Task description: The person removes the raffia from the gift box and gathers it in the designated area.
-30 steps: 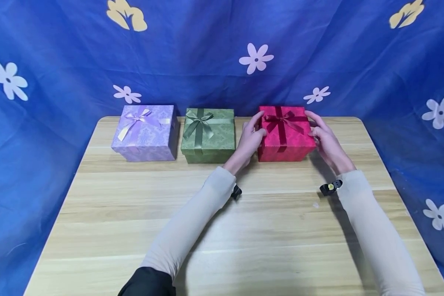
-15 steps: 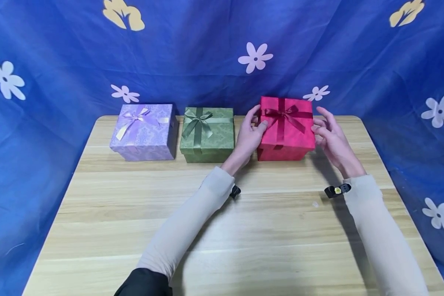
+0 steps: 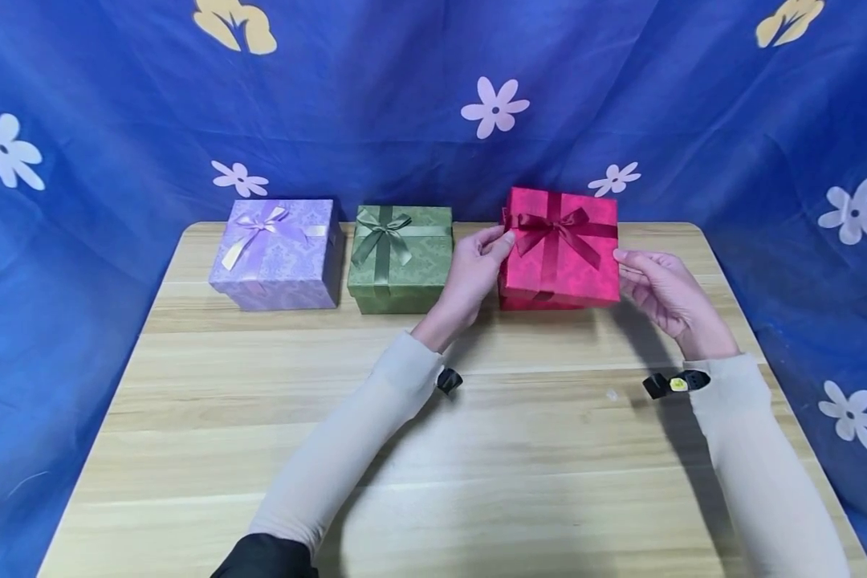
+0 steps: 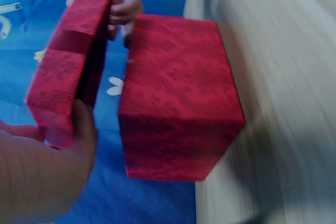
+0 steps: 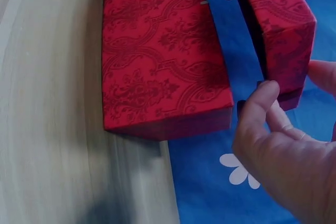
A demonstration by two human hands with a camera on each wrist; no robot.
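Observation:
A red lid (image 3: 562, 250) with a dark red ribbon bow is raised off its red box (image 4: 178, 72), and a gap shows between them in both wrist views. My left hand (image 3: 471, 271) pinches the lid's left edge between thumb and fingers. At the opposite edge, my right hand (image 3: 666, 299) pinches the lid near its front corner. The box stands on the table under the lid, mostly covered in the head view. What is inside the box is hidden.
A green gift box (image 3: 400, 257) with a bow stands just left of my left hand. Farther left is a lilac gift box (image 3: 278, 253). Behind the wooden table (image 3: 477, 449) hangs a blue flowered cloth (image 3: 397, 104).
The red lid has come up off the box and shifted slightly right. My right hand's hold has moved toward the lid's front right side, its fingers now more curled.

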